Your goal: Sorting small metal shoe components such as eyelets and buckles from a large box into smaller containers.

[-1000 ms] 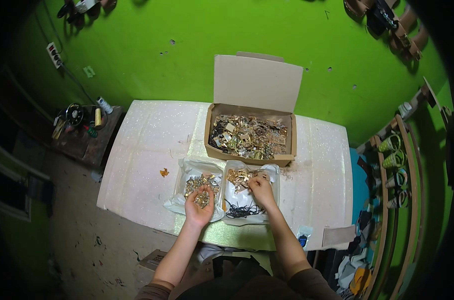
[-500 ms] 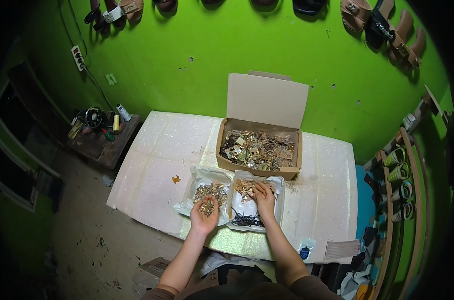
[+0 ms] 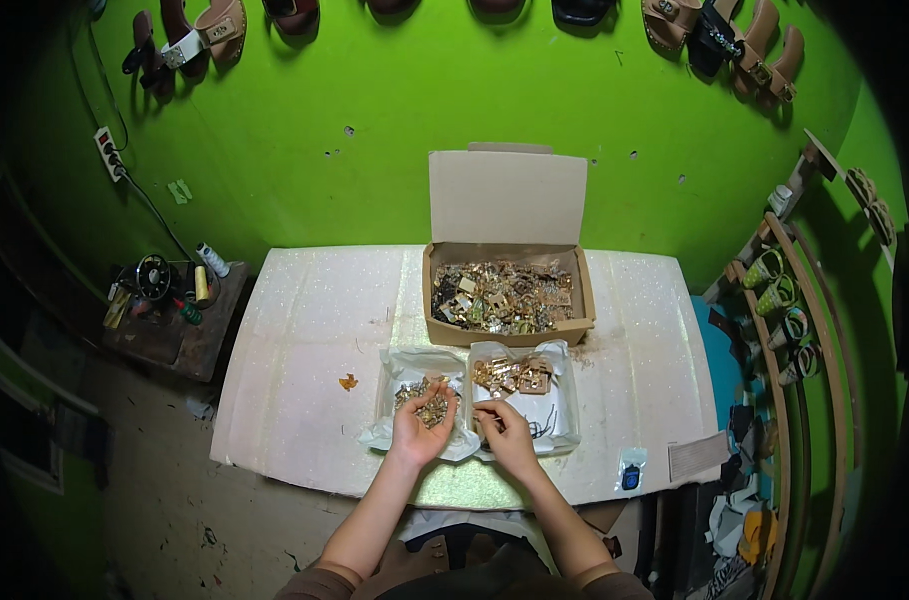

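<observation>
A green wall (image 3: 375, 190) rises behind the far edge of my bench (image 3: 305, 330), with sandals (image 3: 220, 30) hung along its upper part. The bench has a pale, glittery cover. Beyond its right edge leans a wooden rack (image 3: 815, 300) holding strappy shoe pieces (image 3: 777, 296); off its left edge, near the far corner, a dark side table (image 3: 165, 345) carries thread spools (image 3: 213, 260).

Toward the middle of the bench's far edge stands a cardboard box (image 3: 505, 336), its lid upright, full of mixed metal fittings (image 3: 500, 300). It blocks the way straight back from two white-lined trays, the left tray (image 3: 386, 385) and the right tray (image 3: 571, 395), side by side toward the near edge.

My left hand (image 3: 418, 437) is palm up over the left tray, fingers curled around small metal pieces (image 3: 432, 410); more lie in the tray beneath. My right hand (image 3: 512, 447) is over the right tray's near left part, fingers drawn together; I cannot tell whether they grip anything. It partly hides black cords (image 3: 543, 430); gold fittings (image 3: 520, 375) fill that tray's far end.

By the bench's near right corner lie a grey card (image 3: 697, 456) and, left of it, a small clear sachet (image 3: 631, 470). An orange scrap (image 3: 348, 382) sits left of the left tray.
</observation>
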### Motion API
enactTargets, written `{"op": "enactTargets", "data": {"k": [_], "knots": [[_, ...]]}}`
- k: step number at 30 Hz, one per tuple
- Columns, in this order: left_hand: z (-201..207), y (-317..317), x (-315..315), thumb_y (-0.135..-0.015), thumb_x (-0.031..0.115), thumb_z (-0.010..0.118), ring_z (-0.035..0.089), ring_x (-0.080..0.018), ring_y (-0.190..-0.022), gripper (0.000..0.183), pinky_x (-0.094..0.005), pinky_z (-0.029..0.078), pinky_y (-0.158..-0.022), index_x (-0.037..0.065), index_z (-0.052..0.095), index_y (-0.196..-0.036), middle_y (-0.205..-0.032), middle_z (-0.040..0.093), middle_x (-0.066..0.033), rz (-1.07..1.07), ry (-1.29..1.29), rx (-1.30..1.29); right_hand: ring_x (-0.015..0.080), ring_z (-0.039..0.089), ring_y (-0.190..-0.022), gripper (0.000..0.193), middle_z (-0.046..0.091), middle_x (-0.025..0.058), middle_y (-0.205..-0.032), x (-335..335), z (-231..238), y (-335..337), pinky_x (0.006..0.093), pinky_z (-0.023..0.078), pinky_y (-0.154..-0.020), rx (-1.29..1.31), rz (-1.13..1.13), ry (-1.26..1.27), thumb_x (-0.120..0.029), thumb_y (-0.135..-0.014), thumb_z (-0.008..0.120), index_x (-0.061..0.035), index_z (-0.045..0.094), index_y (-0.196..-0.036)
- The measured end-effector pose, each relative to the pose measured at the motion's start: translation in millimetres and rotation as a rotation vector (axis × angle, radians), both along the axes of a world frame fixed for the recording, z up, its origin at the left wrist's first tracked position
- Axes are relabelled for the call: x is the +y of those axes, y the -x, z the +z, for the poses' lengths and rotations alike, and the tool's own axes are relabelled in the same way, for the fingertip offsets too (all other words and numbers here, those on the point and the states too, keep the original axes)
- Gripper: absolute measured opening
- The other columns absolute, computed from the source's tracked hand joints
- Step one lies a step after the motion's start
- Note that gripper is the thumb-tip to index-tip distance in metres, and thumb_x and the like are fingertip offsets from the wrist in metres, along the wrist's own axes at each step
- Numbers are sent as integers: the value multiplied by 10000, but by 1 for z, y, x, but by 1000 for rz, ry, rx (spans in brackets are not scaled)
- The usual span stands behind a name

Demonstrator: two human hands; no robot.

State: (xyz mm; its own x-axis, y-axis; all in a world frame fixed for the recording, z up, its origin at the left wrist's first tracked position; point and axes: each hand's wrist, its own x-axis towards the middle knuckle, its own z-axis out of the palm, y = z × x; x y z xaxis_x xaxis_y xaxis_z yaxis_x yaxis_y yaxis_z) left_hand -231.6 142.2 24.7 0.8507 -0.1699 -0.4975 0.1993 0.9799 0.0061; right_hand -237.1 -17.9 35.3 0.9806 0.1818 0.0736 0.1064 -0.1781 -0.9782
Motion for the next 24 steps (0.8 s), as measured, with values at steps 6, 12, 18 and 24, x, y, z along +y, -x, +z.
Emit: {"op": "enactTargets", "data": {"k": [6, 12, 18, 24], "knots": [[-14, -2, 24, -776, 33, 405, 504, -219, -977, 265, -333, 419, -877, -9, 504, -1019, -995, 548, -115, -128, -2, -56, 227, 566, -714, 195, 568, 118, -861, 41, 20, 7, 271, 435, -607, -191, 0, 175, -118, -796, 542, -30, 574, -966], [-12, -3, 42, -731, 29, 389, 510, -227, -928, 313, -352, 405, -867, -8, 502, -1020, -1024, 532, -129, -245, -110, -80, 271, 561, -745, 201, 547, 118, -836, 74, 17, 8, 354, 450, -631, -221, -42, 358, -174, -761, 574, -40, 577, -911], [-10, 0, 64, -750, 40, 376, 510, -239, -946, 320, -362, 400, -876, -6, 480, -1050, -1027, 531, -120, -300, -126, -131, 280, 556, -758, 266, 550, 112, -823, 102, 17, 16, 366, 453, -638, -206, -110, 512, -235, -726, 609, -40, 578, -905], [-9, 0, 80, -845, 134, 360, 506, -231, -975, 291, -365, 393, -892, -10, 468, -1074, -1052, 527, -118, -341, -166, -130, 272, 562, -719, 251, 561, 109, -792, 128, 12, 17, 362, 449, -624, -278, -227, 606, -235, -714, 615, -41, 581, -870]]}}
